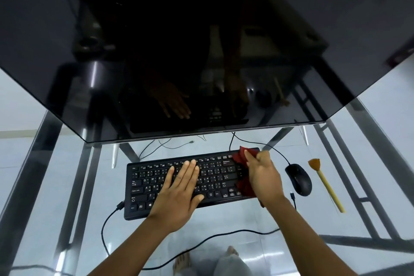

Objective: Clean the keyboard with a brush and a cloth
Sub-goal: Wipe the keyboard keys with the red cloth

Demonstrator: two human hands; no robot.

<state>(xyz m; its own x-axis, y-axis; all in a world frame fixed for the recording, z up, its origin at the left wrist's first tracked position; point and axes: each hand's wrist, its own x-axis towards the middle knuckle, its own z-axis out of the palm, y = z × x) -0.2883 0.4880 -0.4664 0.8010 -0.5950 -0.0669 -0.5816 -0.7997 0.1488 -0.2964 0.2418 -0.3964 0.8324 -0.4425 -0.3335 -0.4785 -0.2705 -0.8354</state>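
A black keyboard (143,188) lies on the glass desk in front of me. My left hand (181,192) rests flat on its middle keys, fingers stretched out and holding nothing. My right hand (262,177) grips a dark red cloth (240,157) and presses it on the keyboard's right end; part of the cloth is hidden under the hand. A brush (324,184) with a pale wooden handle and orange-brown bristles lies on the desk at the right, apart from both hands.
A black mouse (299,179) sits between the keyboard and the brush. A large dark monitor (156,63) hangs over the desk's far side. Black cables (107,226) run off the keyboard's left end and across the glass desk (67,175). Metal frame bars show beneath.
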